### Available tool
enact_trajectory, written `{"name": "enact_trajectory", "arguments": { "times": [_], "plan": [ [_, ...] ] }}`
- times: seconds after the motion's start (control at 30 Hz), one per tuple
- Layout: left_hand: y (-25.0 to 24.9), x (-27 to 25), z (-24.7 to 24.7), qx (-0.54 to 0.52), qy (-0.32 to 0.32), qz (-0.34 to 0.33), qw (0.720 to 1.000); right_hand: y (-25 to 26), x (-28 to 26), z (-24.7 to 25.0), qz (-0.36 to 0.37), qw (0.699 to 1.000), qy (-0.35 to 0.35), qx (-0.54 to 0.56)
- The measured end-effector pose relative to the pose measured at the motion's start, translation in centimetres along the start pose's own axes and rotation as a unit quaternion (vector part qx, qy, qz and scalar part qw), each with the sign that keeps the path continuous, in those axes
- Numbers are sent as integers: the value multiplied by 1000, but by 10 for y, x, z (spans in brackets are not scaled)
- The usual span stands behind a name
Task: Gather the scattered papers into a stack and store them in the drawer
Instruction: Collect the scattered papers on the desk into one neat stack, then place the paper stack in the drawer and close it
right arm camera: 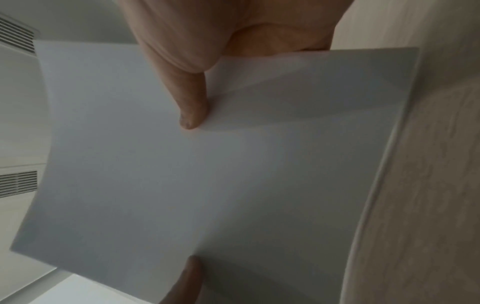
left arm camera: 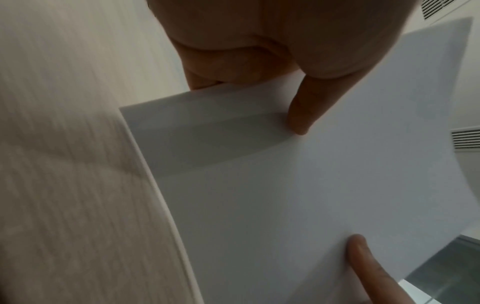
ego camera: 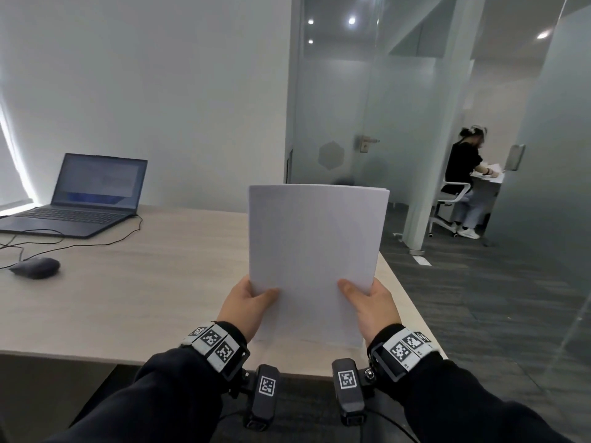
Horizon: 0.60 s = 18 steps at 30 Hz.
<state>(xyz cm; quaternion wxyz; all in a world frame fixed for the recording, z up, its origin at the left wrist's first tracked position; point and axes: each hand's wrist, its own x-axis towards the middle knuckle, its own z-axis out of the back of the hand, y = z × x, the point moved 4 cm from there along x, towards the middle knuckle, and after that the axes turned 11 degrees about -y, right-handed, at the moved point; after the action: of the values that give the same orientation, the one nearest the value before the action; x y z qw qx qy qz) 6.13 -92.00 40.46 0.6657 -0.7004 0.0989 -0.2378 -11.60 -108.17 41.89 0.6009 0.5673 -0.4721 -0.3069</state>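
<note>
A stack of white papers (ego camera: 315, 251) stands upright with its lower edge on the light wooden desk (ego camera: 144, 282), near the desk's right front corner. My left hand (ego camera: 248, 303) grips the stack's lower left side, thumb on the front. My right hand (ego camera: 371, 302) grips the lower right side the same way. In the left wrist view the papers (left arm camera: 285, 185) fill the frame with my thumb pressed on the sheet. The right wrist view shows the papers (right arm camera: 207, 174) pinched under my thumb. No drawer is in view.
An open laptop (ego camera: 86, 196) sits at the desk's far left, with a black mouse (ego camera: 35, 266) and cables in front of it. Glass partitions and a door (ego camera: 339, 123) stand behind the desk. Another person (ego camera: 463, 180) sits at a far table on the right.
</note>
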Motion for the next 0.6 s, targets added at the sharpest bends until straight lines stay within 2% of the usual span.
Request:
{"name": "enact_trajectory", "arguments": {
  "times": [0.17,0.37,0.6],
  "plan": [
    [-16,-14,31,-35,-13,-5,999,17,-15,-20,7,1000,14,0],
    [-28,-39,109,-66,-16,13,998,32,-48,-72,-1,998,70,7],
    [-25,-83,189,-122,-51,160,978,30,-98,-140,-34,991,123,47]
  ]
}}
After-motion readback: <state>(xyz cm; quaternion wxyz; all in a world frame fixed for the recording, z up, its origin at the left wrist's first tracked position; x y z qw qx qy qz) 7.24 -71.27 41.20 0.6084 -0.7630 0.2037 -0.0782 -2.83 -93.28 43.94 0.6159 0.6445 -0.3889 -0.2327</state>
